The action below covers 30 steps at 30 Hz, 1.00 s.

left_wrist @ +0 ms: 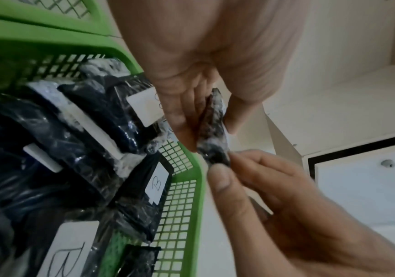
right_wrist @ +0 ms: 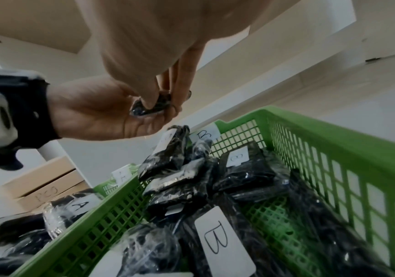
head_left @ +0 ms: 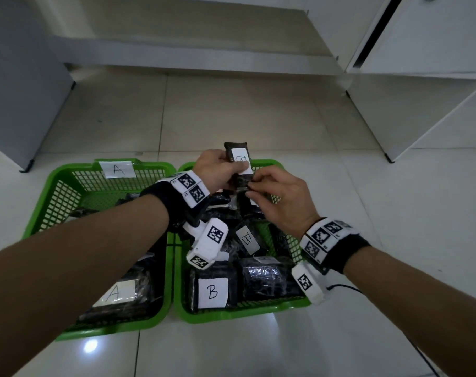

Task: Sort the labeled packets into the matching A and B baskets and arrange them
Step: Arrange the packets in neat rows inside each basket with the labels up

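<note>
Above the green B basket [head_left: 269, 308], the left hand [head_left: 217, 167] grips a black labeled packet [head_left: 238, 156] upright while the right hand [head_left: 280, 197] pinches its lower end.

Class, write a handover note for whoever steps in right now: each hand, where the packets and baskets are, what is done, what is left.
Left hand: grips a small black packet, upright above the B basket.
Right hand: pinches that packet's lower end.
The held packet's label is partly covered, so its letter cannot be told.
Done: B-labeled packets lie in the B basket, A-labeled ones in the A basket.
Left: read the label, drop the packet in the matching basket, tidy the loose pile in B.
</note>
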Each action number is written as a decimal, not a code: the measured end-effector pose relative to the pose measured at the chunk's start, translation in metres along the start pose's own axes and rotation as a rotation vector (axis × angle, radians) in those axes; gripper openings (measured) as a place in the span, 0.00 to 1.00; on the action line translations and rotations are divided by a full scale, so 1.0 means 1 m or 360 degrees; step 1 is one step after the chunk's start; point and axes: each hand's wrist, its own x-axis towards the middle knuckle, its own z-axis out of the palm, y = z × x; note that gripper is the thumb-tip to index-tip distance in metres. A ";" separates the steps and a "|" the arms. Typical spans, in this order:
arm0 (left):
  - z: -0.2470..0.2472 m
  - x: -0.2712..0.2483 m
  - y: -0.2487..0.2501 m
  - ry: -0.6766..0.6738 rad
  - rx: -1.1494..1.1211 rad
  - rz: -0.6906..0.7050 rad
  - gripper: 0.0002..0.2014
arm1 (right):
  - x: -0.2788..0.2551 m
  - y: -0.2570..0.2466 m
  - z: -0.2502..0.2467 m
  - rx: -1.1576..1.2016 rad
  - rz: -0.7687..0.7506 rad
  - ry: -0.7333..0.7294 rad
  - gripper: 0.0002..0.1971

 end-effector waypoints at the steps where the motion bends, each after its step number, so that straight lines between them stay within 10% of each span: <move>1: -0.001 0.002 0.001 0.0060 0.0011 0.0019 0.17 | -0.001 -0.001 0.002 0.0069 0.0089 -0.0034 0.10; 8: -0.021 0.010 -0.009 0.0146 0.0121 -0.0007 0.19 | 0.024 0.015 0.031 -0.0530 0.1286 -0.0869 0.12; 13: -0.022 0.006 -0.011 0.0081 0.0077 -0.0005 0.16 | 0.031 0.026 0.057 -0.0613 0.1356 -0.0971 0.37; 20: -0.019 0.010 -0.009 0.0013 -0.0066 -0.0031 0.13 | 0.046 0.037 0.022 -0.0273 0.1545 -0.0697 0.10; 25: -0.016 0.010 -0.002 -0.0086 -0.0274 -0.0109 0.16 | 0.048 0.045 -0.012 0.0161 0.1628 -0.0377 0.14; 30: -0.016 0.011 0.002 -0.0005 -0.0243 0.0016 0.10 | 0.049 0.034 -0.019 -0.0274 0.1227 -0.0725 0.19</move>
